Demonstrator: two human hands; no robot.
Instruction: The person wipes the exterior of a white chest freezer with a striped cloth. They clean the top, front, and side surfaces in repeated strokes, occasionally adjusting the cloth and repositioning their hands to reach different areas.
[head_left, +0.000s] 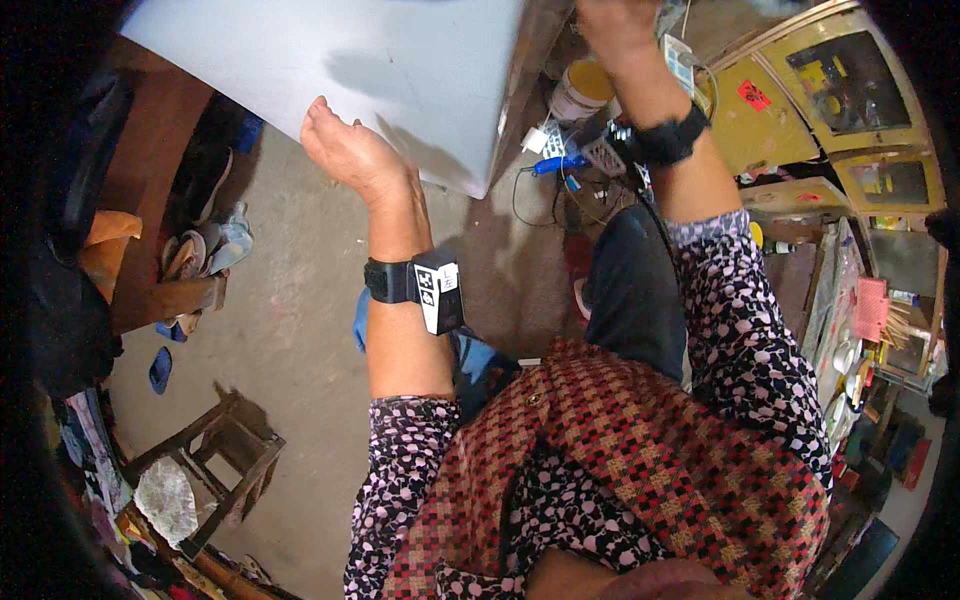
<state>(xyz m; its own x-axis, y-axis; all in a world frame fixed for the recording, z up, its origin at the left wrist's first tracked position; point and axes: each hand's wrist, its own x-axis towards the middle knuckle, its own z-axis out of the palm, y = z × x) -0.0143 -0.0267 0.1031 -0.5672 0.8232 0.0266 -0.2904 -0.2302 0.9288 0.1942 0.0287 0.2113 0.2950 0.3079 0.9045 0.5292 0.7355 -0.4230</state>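
A smooth white panel (427, 67) fills the upper part of the view, its near corner pointing toward me. My left hand (349, 146) is over the panel's left edge, casting shadows on the white surface. Its fingers are apart from the thumb side, and nothing shows in them; whether it touches the panel is unclear. My right hand (619, 30) reaches past the panel's right side, and its fingers are cut off by the top of the picture. Black straps circle both wrists; the left one carries a small box (439, 292) bearing writing.
A pale bucket (581, 90), a blue-handled tool (559, 163) and cables lie right of the panel. Yellow cabinets (772, 112) line the right. Shoes (217, 240) crowd a wooden shelf at left; a wooden stool (232, 457) stands at lower left on the concrete floor (289, 337).
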